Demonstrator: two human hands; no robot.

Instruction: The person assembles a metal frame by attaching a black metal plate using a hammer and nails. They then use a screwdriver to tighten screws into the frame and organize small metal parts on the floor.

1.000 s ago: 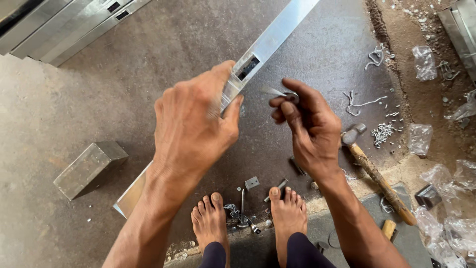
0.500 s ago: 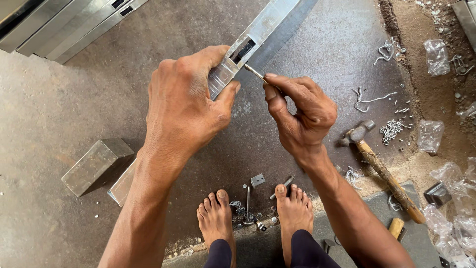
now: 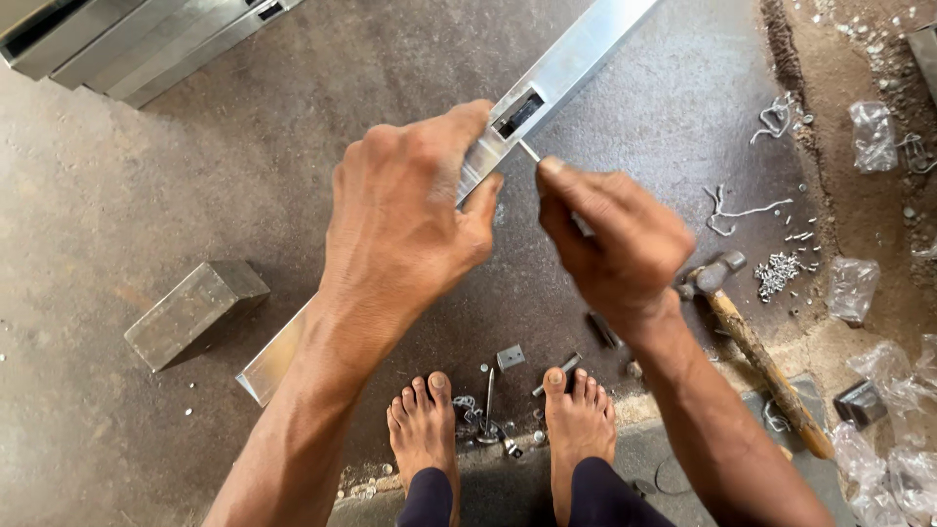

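Left hand [image 3: 405, 220] grips the bar [image 3: 556, 78], its long axis running up-right; right hand [image 3: 615, 244], fingers pinching a thin pin [image 3: 528, 150], points it at the slot [image 3: 517, 114] just up-left.

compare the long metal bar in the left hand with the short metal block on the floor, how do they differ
The long silvery rectangular metal bar is held up at a slant by the left hand; the short grey metal block lies on the concrete floor, untouched. The bar is far longer and has a dark rectangular slot cut in its face; the block's faces show no opening. Both look like silvery rectangular metal sections.
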